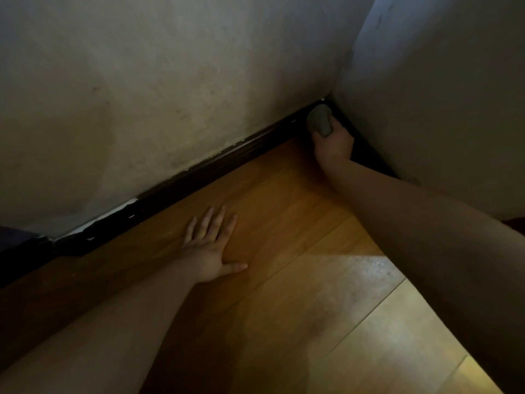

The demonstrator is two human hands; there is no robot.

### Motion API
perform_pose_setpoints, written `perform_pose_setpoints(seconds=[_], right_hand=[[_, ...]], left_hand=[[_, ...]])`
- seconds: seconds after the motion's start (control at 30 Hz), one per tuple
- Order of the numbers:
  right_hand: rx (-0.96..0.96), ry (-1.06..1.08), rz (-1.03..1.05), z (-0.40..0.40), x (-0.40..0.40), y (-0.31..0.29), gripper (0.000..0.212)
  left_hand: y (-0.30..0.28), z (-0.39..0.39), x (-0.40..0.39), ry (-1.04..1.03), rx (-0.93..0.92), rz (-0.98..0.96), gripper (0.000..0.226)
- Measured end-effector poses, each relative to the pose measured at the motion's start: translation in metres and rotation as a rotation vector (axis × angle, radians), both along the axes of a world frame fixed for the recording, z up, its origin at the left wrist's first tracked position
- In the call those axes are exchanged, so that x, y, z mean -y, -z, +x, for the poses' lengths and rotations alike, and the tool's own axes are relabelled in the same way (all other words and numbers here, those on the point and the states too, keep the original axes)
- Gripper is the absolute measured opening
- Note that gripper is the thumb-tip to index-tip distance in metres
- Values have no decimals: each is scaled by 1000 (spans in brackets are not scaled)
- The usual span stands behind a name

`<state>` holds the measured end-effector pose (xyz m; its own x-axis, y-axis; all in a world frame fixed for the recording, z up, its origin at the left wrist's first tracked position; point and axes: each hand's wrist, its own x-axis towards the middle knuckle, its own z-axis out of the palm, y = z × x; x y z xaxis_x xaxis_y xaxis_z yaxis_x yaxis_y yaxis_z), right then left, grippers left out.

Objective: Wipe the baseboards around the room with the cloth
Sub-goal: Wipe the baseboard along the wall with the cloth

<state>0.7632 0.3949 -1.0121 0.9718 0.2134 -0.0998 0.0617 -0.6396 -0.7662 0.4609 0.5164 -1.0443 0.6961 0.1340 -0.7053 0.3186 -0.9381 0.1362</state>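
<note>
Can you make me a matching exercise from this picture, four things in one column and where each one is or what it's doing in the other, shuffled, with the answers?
Column one
1. left hand
2. right hand
3. cloth
4. baseboard

Column two
A. dark strip where wall meets floor
B. bunched up, pressed into the corner
C. spread flat on the wooden floor
D. closed around the cloth

Pairs: 1-C, 2-D, 3-B, 4-A

Wooden floor (284,223), scuffed walls (142,95)
</note>
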Motion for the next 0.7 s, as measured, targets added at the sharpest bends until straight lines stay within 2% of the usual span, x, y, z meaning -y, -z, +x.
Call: perform_pose_setpoints(seconds=[0.13,0.3,0.37,0.47,0.5,0.57,0.7], right_hand=[[-27,-52,-44,-19,-5,-1,54],[46,-290,-157,-68,-16,4,50],[48,-431,-136,-92,-20,4,54],[104,-759,-201,-129,-31,1,59],[115,-788,-201,-138,-33,1,59],[101,-711,-178,-144,-27,1,59],[15,-327,-172,-112,20,-8,60]], left_hand=[[-2,1,0,3,-15,1,111],[-4,2,0,10,-11,3,111],[-3,1,1,8,11,6,112],[-1,0,2,-16,53,8,111],[-2,-1,2,-25,63,8,111],[-3,-6,4,-43,93,14,111],[-5,-23,1,-83,151,41,115]])
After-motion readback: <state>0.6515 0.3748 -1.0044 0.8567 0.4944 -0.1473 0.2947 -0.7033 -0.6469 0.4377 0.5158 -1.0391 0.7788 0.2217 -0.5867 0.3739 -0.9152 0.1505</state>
